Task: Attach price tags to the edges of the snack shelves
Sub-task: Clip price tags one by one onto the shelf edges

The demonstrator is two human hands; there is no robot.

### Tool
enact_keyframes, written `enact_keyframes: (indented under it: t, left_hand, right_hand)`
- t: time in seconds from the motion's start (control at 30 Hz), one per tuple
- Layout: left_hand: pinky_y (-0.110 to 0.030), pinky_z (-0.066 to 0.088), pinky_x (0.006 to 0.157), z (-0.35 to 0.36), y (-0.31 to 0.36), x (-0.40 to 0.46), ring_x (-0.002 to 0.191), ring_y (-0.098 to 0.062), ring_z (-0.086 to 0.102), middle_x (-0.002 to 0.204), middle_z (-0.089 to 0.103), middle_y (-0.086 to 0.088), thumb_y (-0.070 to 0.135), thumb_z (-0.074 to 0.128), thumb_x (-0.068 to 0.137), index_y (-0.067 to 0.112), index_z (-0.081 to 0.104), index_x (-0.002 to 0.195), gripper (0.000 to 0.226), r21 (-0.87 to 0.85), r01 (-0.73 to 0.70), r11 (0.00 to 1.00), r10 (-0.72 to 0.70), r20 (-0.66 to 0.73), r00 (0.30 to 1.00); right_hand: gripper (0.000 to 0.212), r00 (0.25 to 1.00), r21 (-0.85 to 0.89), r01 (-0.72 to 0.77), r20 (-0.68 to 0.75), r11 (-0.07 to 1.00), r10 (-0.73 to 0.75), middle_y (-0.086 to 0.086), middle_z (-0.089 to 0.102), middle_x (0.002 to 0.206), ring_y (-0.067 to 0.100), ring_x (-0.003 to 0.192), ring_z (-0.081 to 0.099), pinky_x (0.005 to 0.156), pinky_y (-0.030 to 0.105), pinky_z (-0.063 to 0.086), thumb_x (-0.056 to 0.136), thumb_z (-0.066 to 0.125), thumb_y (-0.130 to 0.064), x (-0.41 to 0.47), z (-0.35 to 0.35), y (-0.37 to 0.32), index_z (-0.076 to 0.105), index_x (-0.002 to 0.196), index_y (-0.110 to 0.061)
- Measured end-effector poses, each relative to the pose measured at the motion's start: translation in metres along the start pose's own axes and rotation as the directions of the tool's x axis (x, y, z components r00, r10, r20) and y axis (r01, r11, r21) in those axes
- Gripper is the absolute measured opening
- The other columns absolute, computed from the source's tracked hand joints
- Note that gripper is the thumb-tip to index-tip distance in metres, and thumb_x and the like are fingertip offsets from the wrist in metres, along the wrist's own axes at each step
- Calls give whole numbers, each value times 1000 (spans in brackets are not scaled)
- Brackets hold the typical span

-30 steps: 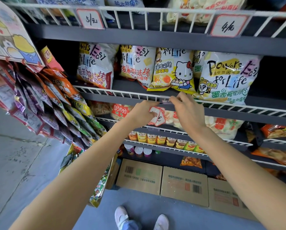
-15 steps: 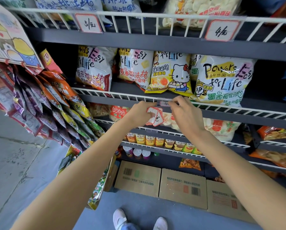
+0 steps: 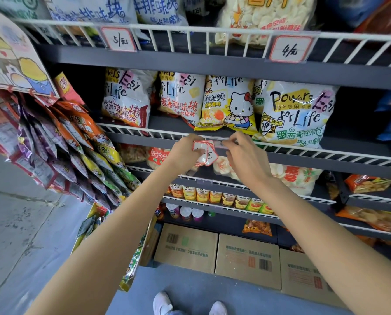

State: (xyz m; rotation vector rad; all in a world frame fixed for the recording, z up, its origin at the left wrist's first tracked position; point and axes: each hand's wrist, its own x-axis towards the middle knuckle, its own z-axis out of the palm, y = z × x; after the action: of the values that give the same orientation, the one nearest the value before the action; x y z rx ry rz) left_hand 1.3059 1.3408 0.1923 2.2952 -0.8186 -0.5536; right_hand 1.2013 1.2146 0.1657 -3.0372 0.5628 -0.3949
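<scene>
Shelving, dark grey metal, several tiers, each fronted by a white wire rail [image 3: 158, 132]. Top rail carries two red-bordered price tags in clear holders, one marked 5 [image 3: 119, 39] and one marked 4 [image 3: 289, 49]. Second tier holds upright snack bags [image 3: 295, 113] in white and yellow; lower tiers hold more bags, small yellow tubs [image 3: 215, 196] and cups. Cardboard boxes [image 3: 246, 258] stand in a row on the blue-grey floor [image 3: 190, 289] under the lowest shelf. Hanging strips of snack packets [image 3: 60, 155] fan out to the left, beside a pale concrete floor [image 3: 15, 223]. Left hand [image 3: 186, 151] grips a small stack of loose price tags [image 3: 204, 153] just below the second-tier rail. Right hand [image 3: 244, 155] pinches a clear tag holder [image 3: 219, 142] against that same rail. White shoes [image 3: 162, 303] show at bottom edge.
</scene>
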Motion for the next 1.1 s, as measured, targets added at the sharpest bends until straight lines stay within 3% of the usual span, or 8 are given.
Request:
enact_keyframes:
  t: [0.13,0.3,0.4,0.47,0.6,0.7,0.87,1.1]
  left_hand:
    - [-32,44,78,-2,0,-6,92,-24,58,113,62,-14,13,52,93,8,50,124,32,-152,22,988,-36,-89,995]
    - [-34,44,84,-7,6,-4,104,-29,58,114,61,-13,13,52,93,7,53,121,29,-159,-9,987,-1,-61,998]
    - [-37,45,88,-13,7,-4,106,-32,58,116,61,-16,12,53,91,6,55,120,30,-181,-38,983,26,-69,997]
    - [-37,46,86,-14,9,-7,105,-34,58,115,61,-17,13,53,92,6,54,121,30,-187,-51,981,40,-66,997]
    - [-29,39,64,-4,24,-17,87,-38,56,107,61,-26,14,53,93,3,53,119,28,-151,-119,981,118,-19,993]
    - [-28,33,68,8,43,-24,88,-33,54,109,61,-24,16,52,93,3,52,120,29,-114,-184,976,188,21,982]
    - [-37,48,84,35,82,-31,100,-32,58,112,61,-17,18,52,94,4,49,123,33,-98,-254,962,260,54,964]
    - [-28,41,61,99,149,-40,79,-26,56,92,60,-14,19,52,94,6,46,120,29,-96,-259,961,264,39,964]
  right_hand:
    - [44,997,-48,-13,81,999,17,5,44,125,22,115,45,60,32,45,85,61,-6,-3,-9,-8,51,128,-10]
    - [49,991,-59,-6,136,998,14,5,41,126,23,114,41,60,31,43,87,58,-6,-3,-15,-11,43,133,-14]
    - [40,979,129,-112,183,985,87,4,42,131,22,120,40,79,36,46,94,47,-10,-1,-14,-12,46,134,-14]
    - [36,969,410,-238,169,881,183,5,51,127,22,119,46,88,33,43,96,41,-8,-4,-20,-14,53,130,-12]
    - [28,919,756,-375,227,537,322,-1,64,110,8,97,58,80,20,43,97,42,-10,-19,-48,-16,64,115,-10]
    - [22,910,834,-348,190,428,370,-1,64,98,10,88,59,74,20,46,95,50,-16,-36,-65,-4,66,107,-7]
    - [22,869,903,-346,206,256,449,-1,66,93,-4,69,59,50,3,40,88,60,-2,-65,-84,38,67,109,-3]
    - [21,846,921,-368,277,123,455,-3,67,84,-6,59,59,54,8,43,85,63,-1,-103,-95,124,68,105,-4]
